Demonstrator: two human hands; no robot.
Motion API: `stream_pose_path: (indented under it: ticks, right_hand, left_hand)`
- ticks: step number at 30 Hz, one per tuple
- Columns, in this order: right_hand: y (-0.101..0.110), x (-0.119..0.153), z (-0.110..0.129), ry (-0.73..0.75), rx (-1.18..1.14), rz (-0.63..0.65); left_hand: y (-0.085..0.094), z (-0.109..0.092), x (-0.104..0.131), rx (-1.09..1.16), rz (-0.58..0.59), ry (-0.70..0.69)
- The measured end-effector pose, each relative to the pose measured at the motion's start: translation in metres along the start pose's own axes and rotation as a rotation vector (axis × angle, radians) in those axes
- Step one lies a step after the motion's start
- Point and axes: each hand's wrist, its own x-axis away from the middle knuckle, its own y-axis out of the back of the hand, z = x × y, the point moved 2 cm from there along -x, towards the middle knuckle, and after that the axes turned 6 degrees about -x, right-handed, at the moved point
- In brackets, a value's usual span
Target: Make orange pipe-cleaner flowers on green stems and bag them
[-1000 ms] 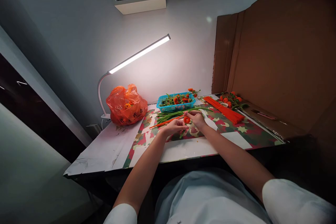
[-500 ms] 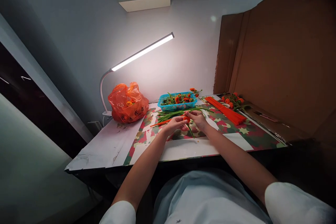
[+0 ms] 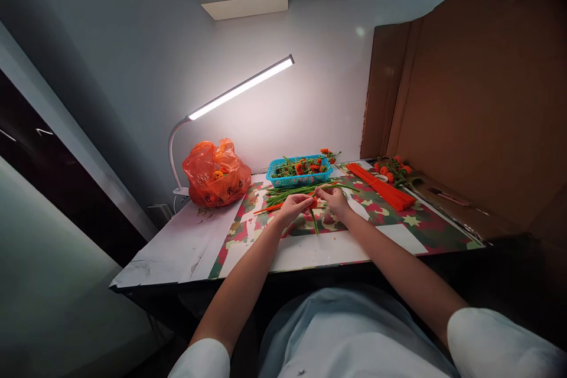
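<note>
Over the middle of the table, my left hand [image 3: 296, 207] pinches a small orange pipe-cleaner flower [image 3: 314, 203] between thumb and fingers. From the flower a green stem [image 3: 315, 224] hangs down, its lower end pointing toward me. My right hand [image 3: 335, 202] is closed in a pinch at the flower's upper side; what lies between those fingertips is too small to make out. Just behind both hands lie green pipe cleaners [image 3: 283, 194] in a loose bunch. A few orange pipe cleaners [image 3: 267, 209] stick out to the left of my left hand.
A blue basket [image 3: 301, 181] of orange flowers stands at the back. Left of it sit an orange plastic bag [image 3: 217, 180] and a lit clamp lamp [image 3: 241, 87]. On the right lie an orange pipe-cleaner bundle [image 3: 381, 187], finished flowers [image 3: 392, 170] and tall cardboard [image 3: 465, 100].
The green stem has swung from slanting right to hanging nearly straight down as the flower turned. My right fingertips have shifted slightly; both hands stay in the same place.
</note>
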Motion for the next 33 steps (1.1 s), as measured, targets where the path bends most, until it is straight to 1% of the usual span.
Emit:
stream_pose_path:
  ticks: [6, 10, 20, 26, 30, 33]
  right_hand:
    - [-0.003, 0.002, -0.006, -0.110, -0.011, 0.135]
    - [-0.005, 0.003, -0.008, -0.126, -0.017, 0.160]
    - [-0.001, -0.008, -0.016, -0.059, 0.038, 0.004]
    - [0.000, -0.008, -0.014, -0.016, 0.059, -0.051]
    - [-0.001, -0.007, -0.010, -0.031, 0.053, -0.078]
    - [-0.002, -0.006, -0.007, -0.056, 0.025, -0.082]
  left_hand:
    - [0.002, -0.003, 0.002, -0.038, -0.001, -0.012]
    - [0.001, -0.006, 0.003, -0.050, 0.011, -0.006]
    - [-0.003, -0.015, 0.003, -0.035, 0.074, 0.050]
    - [-0.002, -0.009, -0.001, -0.008, 0.098, 0.099]
    - [-0.001, -0.004, -0.002, 0.004, 0.108, 0.127]
    - [-0.001, 0.000, -0.003, 0.022, 0.081, 0.137]
